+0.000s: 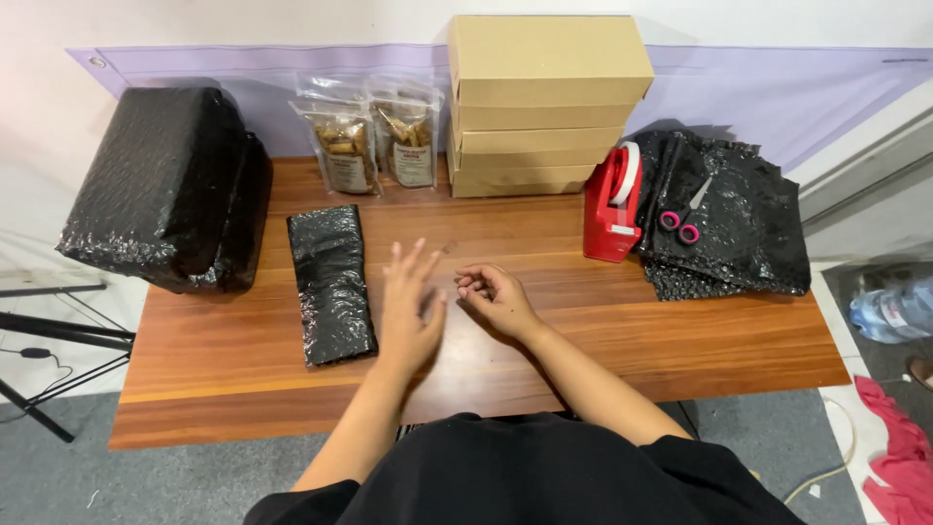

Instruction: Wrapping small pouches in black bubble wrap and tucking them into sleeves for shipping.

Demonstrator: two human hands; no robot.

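Head view is looking down on a wooden table [603, 331], where a flat black bubble-wrap pouch [330, 284] is lying lengthwise, left of the table's middle. Just right of the pouch, the left hand [408, 311] is hovering with its fingers spread wide and holding nothing; whether it is touching the pouch's edge I cannot tell. Right of the pouch, just past the left hand, the right hand [498, 297] is resting on the wood with its fingers curled loosely inward, narrow, and gripping nothing that I can make out.

Behind the pouch, against the wall, two clear snack bags [374, 144] are standing side by side. Right of these bags, and further right of the pouch, a stack of brown cardboard boxes [544, 102] is sitting at the back of the table. Well to the right of the pouch, a red tape dispenser [614, 204] is standing just beside a heap of black bubble wrap [743, 228], and scissors [685, 219] with pink handles are lying on that heap. Left of the pouch, a bulky black-wrapped bundle [165, 185] is occupying the table's back corner
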